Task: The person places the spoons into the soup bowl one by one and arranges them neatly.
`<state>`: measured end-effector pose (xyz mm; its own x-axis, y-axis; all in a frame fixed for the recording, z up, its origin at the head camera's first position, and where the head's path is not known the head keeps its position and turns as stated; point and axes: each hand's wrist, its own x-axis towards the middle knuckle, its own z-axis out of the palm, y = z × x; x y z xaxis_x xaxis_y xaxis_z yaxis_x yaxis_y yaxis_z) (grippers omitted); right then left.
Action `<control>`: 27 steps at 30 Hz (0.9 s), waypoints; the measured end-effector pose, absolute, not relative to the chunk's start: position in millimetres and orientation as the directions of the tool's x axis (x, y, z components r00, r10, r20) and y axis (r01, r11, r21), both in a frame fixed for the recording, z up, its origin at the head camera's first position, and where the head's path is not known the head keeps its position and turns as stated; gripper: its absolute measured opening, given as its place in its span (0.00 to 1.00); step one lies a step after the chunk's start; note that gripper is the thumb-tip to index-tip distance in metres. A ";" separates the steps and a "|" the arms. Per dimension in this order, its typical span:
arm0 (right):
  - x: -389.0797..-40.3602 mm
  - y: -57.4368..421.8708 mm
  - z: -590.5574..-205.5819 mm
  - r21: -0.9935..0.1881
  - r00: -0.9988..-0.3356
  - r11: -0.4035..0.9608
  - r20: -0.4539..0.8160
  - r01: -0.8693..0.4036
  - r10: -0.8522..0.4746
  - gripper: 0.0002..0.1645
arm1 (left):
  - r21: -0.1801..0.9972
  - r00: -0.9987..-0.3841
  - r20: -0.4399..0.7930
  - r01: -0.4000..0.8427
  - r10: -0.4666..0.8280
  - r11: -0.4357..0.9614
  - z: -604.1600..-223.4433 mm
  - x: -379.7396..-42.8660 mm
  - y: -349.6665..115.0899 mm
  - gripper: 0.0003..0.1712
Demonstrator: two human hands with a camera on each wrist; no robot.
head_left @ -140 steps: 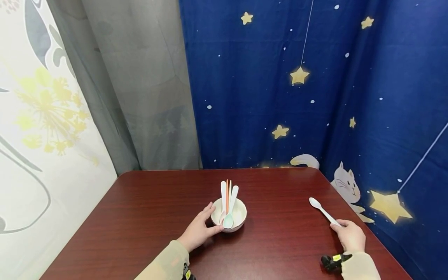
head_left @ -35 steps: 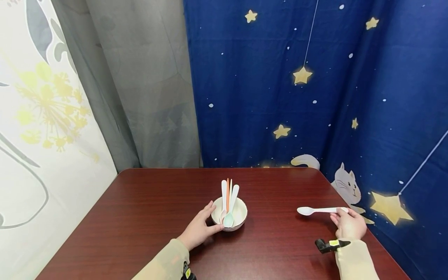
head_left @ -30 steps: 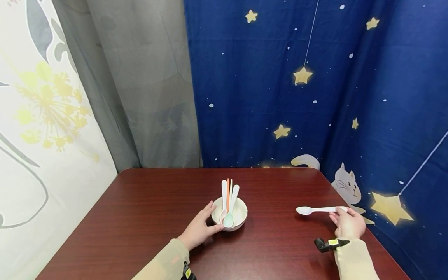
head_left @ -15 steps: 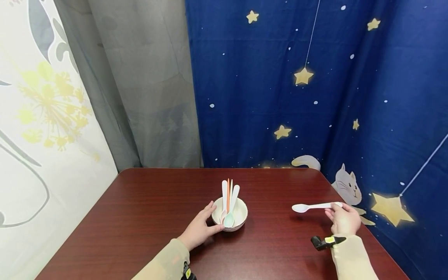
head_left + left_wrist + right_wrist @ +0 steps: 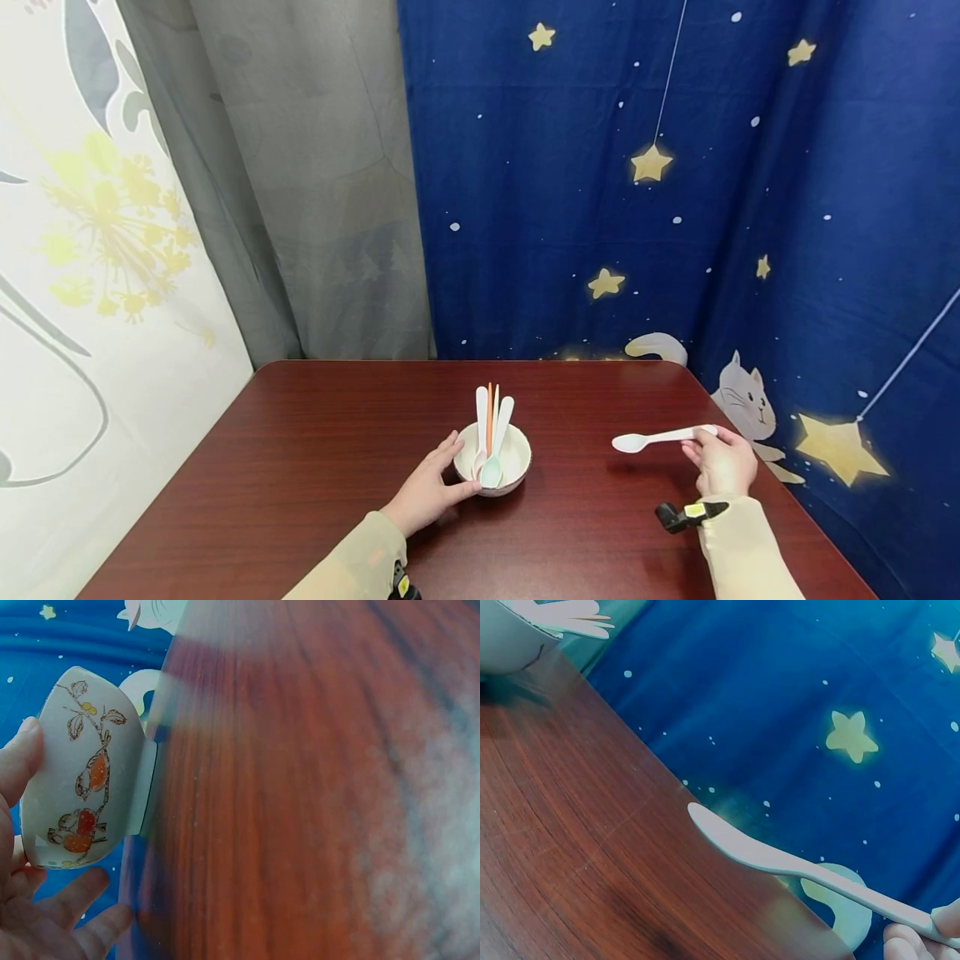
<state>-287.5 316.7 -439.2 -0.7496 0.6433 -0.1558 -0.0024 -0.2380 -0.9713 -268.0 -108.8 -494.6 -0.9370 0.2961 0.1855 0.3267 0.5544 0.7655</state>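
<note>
My left hand (image 5: 429,493) holds the left side of a white bowl (image 5: 517,458), thumb at its near rim and fingers at its left. In the left wrist view, the bowl (image 5: 90,772) shows a painted branch with orange fruit. Several spoons lean inside it with handles up: a pink-tipped one (image 5: 481,408), an orange handle (image 5: 490,417) and a mint-tipped one (image 5: 491,472) among them. My right hand (image 5: 723,465) pinches a white spoon (image 5: 667,436) by its handle end, above the table. The spoon (image 5: 780,859) points its bowl leftward; the fingertips (image 5: 907,941) show at the corner.
A dark red wooden table (image 5: 337,417) lies under both hands, its right edge close to the right hand. Behind it hang a grey curtain (image 5: 330,208) and a blue star-patterned curtain (image 5: 555,167). A white patterned curtain (image 5: 97,375) is at the left.
The right hand has lifted the white spoon from the table, turned it to point left, and carried it leftward. The left hand stays on the bowl.
</note>
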 end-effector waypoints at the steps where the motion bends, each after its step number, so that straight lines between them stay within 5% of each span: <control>1: -288.1 315.4 -438.8 -0.973 -0.752 -0.231 -0.149 -0.004 0.642 0.21 | 0.767 -0.937 0.184 0.326 0.296 0.553 -494.6 -268.0 -108.7 0.50; 27: -301.2 278.1 -428.2 -0.980 -0.791 -0.194 -0.085 -0.043 0.606 0.21 | 0.769 -0.938 0.183 0.323 0.293 0.553 -495.2 -268.2 -108.8 0.50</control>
